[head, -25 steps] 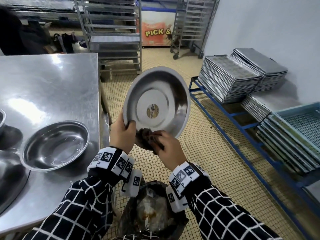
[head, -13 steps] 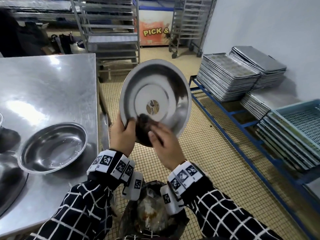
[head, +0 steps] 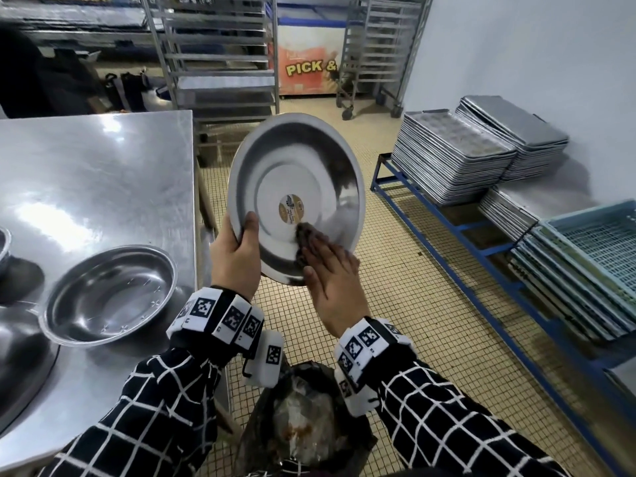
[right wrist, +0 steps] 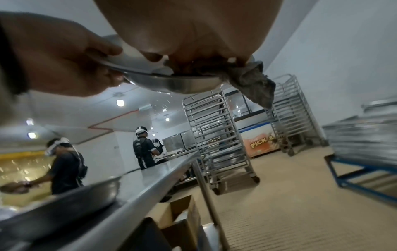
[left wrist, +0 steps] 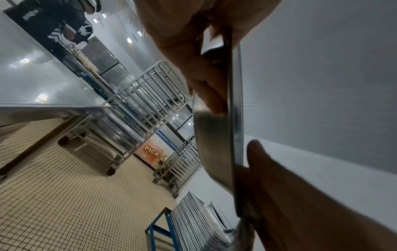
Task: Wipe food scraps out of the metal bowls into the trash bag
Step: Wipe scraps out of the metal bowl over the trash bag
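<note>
Left hand (head: 237,259) grips rim of metal bowl (head: 296,187), tilted above trash bag (head: 303,425). Right hand (head: 332,273), fingers flat, presses dark cloth (head: 303,235) on inner wall. Good practice: sweep downward toward lower rim, bowl kept steep over bag. Second bowl (head: 110,297) waits on surface (head: 96,173).

stacked metal trays (head: 457,160) on a blue rack (head: 447,232); wheeled tray trolleys (head: 220,56); pale blue crates (head: 599,249)

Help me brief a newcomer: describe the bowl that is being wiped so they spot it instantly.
Just off the steel table's right edge, above the trash bag, is the metal bowl, tilted on edge in the left hand. Unlike the bowls lying on the table, it bears a round centre sticker.
</note>
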`<state>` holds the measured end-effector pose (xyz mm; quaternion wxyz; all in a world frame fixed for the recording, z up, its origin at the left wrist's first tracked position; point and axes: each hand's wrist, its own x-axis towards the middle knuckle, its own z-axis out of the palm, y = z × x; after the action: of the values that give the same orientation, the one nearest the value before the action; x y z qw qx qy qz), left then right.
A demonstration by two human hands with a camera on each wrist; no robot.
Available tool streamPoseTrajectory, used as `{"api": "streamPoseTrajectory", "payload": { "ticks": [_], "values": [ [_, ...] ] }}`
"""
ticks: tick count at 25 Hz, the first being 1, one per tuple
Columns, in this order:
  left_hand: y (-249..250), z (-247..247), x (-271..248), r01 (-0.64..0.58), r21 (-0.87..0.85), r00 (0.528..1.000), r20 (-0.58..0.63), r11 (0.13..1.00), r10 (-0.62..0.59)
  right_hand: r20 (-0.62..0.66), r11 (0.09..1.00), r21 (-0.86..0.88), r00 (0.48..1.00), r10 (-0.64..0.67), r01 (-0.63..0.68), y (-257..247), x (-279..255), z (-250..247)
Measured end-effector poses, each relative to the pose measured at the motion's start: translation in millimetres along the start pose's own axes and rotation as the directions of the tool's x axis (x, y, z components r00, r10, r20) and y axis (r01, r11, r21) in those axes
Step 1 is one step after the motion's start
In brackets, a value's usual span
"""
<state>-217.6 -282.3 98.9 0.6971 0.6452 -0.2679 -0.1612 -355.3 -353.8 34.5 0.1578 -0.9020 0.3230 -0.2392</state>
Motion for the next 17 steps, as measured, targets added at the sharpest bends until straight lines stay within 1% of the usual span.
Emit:
{"api": "streamPoseTrajectory", "payload": {
  "ticks": [3,5,6,8,11,13,15,16,17],
  "values": [
    [-3.7,2.2,2.1,0.001,-0.010,0.998,-0.065,1.000,-0.002,0.035,0.971,0.239,0.999,-0.031,0.022,-28.7,-8.0,5.7],
    [-4.4,2.5,1.4,0.001,-0.030,0.996,-0.087,1.000,-0.004,0.024,0.948,0.316,0.999,-0.037,0.027,-37.0,-6.8,6.6],
    [-3.6,3.2,0.5,0.006,-0.041,0.996,-0.090,0.999,-0.009,0.011,0.952,0.306,0.999,-0.038,0.033,-37.1,-5.6,6.0],
    [-1.8,4.3,-0.5,0.017,-0.056,0.996,-0.085,0.998,-0.022,-0.034,0.975,0.215,0.998,-0.046,0.052,-31.4,-4.1,4.9],
    [-0.5,5.6,-3.4,0.029,-0.073,0.999,-0.024,0.997,-0.031,-0.098,0.998,0.062,0.995,-0.026,0.033,-7.6,-4.3,5.3],
    [-2.4,5.8,-8.1,0.058,-0.066,0.998,0.012,0.996,-0.058,-0.100,0.999,-0.041,0.995,0.029,-0.033,15.8,-3.5,7.4],
    [-2.8,7.0,-14.4,0.089,-0.060,0.995,0.039,0.994,-0.087,-0.092,0.988,-0.087,0.989,0.118,-0.126,34.7,-0.4,7.4],
    [-1.4,8.8,-17.6,0.105,-0.067,0.993,0.056,0.992,-0.101,-0.094,0.982,-0.065,0.981,0.172,-0.179,39.9,3.1,4.4],
    [-2.1,10.3,-18.8,0.121,-0.083,0.991,0.067,0.989,-0.115,-0.098,0.973,-0.005,0.968,0.231,-0.232,41.9,7.7,-0.9]
  ]
}}
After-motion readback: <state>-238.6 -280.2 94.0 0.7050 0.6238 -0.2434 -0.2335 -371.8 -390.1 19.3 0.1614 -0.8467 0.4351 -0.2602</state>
